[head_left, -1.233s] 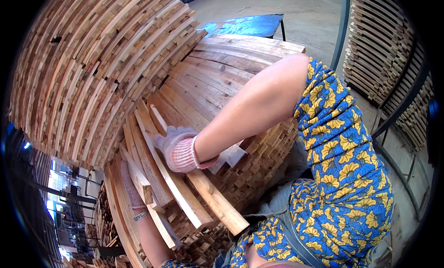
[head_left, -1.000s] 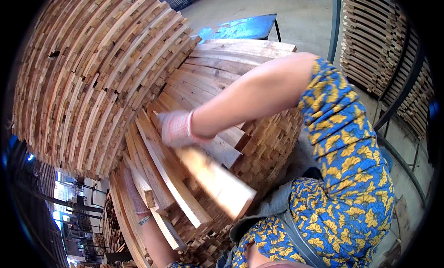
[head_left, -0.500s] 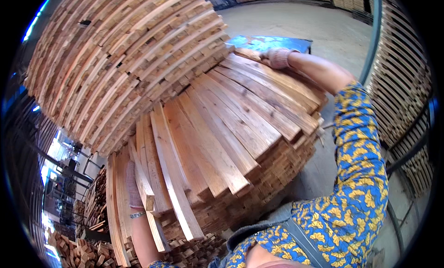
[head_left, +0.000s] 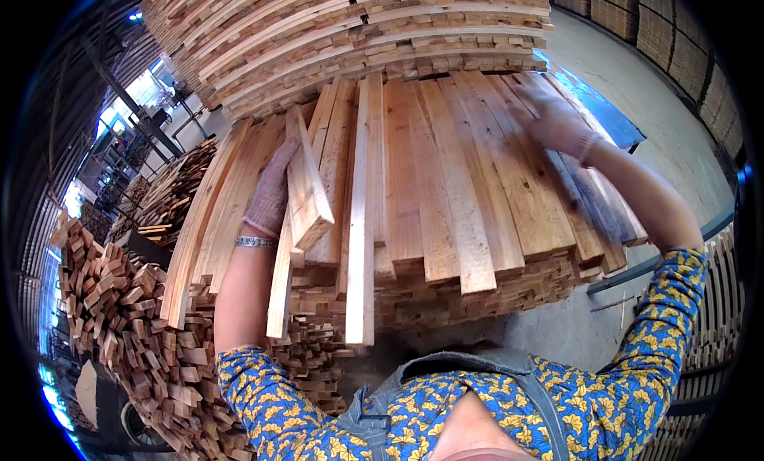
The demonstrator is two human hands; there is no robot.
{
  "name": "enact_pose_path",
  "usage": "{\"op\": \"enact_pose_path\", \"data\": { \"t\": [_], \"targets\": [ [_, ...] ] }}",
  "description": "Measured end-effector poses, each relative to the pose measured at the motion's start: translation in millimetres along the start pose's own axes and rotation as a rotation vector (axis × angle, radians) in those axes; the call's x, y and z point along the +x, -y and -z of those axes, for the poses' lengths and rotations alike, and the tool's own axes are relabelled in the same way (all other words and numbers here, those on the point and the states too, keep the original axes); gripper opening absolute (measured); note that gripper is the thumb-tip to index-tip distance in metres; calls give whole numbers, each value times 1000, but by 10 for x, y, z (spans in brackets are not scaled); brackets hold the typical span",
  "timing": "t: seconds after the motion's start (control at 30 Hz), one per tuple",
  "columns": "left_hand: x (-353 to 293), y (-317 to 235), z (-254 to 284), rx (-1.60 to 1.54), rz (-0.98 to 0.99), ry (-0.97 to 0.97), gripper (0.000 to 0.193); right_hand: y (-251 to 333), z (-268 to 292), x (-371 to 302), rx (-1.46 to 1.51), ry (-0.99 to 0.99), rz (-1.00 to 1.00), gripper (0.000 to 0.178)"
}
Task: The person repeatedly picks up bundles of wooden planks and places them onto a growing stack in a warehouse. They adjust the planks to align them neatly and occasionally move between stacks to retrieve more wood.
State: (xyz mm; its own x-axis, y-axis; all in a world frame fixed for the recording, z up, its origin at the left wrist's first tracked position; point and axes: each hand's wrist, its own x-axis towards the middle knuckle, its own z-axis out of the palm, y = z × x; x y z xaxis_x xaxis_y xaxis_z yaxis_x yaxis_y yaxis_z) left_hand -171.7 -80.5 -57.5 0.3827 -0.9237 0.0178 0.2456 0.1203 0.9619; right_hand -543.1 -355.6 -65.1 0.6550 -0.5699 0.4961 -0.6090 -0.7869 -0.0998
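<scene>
Pinkish knit covers the left hand [head_left: 269, 192], mid-left; its grip sits against the left side of a raised board [head_left: 310, 192]. Can't tell if fingers close round it, board hides some. Right hand [head_left: 561, 128], upper right, blurred: fingers look spread, grip looks released, over the row of boards [head_left: 442, 175] filling mid-frame. Change: right hand was by the row's far right edge a moment ago, now further in; view has swung, tall wood stack [head_left: 382, 43] now top centre. Probably means handling centres on the row's right side; narrow pale board [head_left: 363, 230] sticks out past neighbours. Blue table [head_left: 609, 120] upper right, heap of short wood pieces [head_left: 163, 369] lower left.
</scene>
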Motion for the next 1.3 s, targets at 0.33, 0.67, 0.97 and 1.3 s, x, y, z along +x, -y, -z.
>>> {"op": "enact_pose_path", "data": {
  "t": [0.33, 0.67, 0.97, 1.3],
  "targets": [
    [155, 49, 183, -53, -7, 74, 56, 2636, -301, 397, 680, 352, -289, 93],
    [-345, -163, -401, -170, -150, 160, 41, 2372, 43, 468, 1735, 625, -182, 42],
    [-618, -22, -930, -35, -483, 49, 37, 2010, 454, 663, 758, 318, 89, 57],
    [-1196, 110, -631, -640, -261, -155, 44, 2415, -306, 914, 455, 721, 393, 87]
  ]
}}
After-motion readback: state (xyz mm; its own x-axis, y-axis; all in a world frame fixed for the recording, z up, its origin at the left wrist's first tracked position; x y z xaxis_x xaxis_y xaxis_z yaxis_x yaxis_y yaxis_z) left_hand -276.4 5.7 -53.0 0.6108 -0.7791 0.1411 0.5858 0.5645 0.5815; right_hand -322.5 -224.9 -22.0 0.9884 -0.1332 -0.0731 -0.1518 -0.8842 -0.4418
